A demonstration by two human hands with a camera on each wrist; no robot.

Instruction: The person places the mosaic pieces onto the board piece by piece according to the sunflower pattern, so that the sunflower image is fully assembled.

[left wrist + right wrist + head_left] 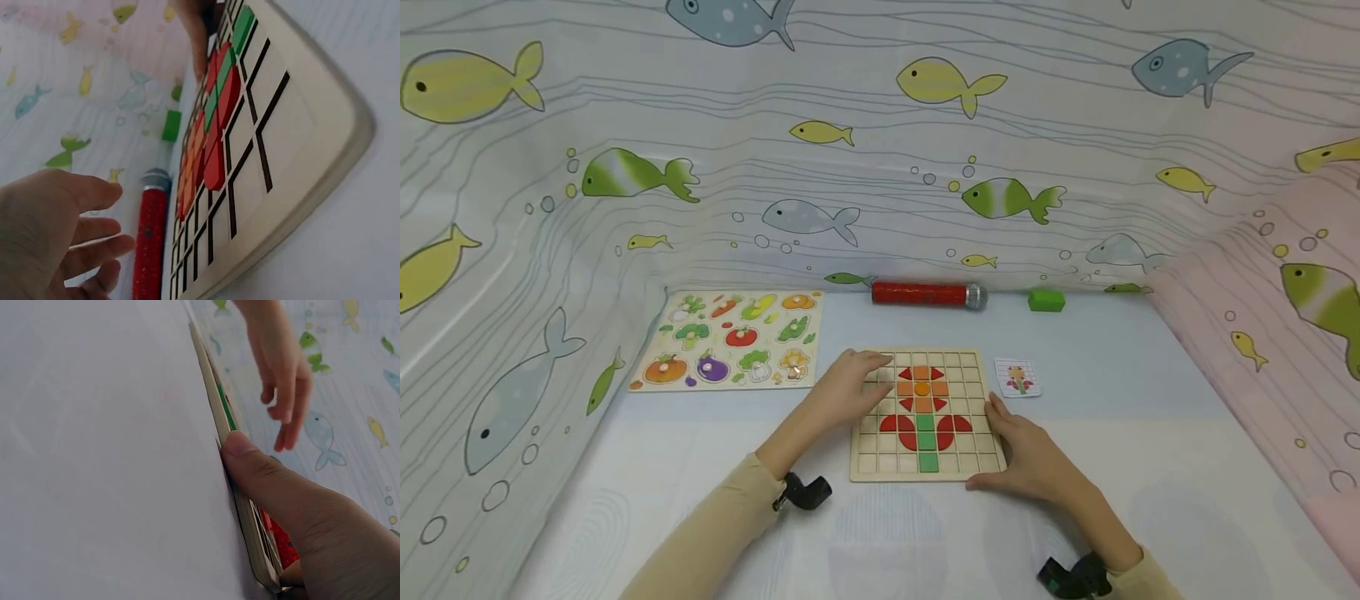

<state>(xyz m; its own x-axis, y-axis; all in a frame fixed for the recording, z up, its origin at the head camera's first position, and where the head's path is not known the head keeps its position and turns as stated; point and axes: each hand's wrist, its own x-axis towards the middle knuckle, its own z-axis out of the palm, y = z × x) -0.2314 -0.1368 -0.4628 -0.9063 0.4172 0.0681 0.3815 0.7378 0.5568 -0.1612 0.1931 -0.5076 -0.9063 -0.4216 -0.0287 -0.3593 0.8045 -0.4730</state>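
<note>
A square wooden grid board (956, 463) lies flat on the white tabletop. On it, green squares (927, 442), red pieces (907, 439) and orange pieces (922, 373) form a flower. My right hand (1037, 458) holds the board's near right corner, thumb (250, 456) along the near edge and fingers along the right side. Over the board's left part hovers my left hand (848, 390), its fingers loosely bent and holding nothing; in the left wrist view this hand (75, 231) is apart from the board. A small picture card (1018, 377) with a similar flower lies right of the board.
A vegetable puzzle board (767, 337) lies at the back left. Against the fish-patterned backdrop rest a red microphone-shaped object (919, 293) and a green block (1047, 301). Fabric walls (1240, 250) bound the table at the back and sides.
</note>
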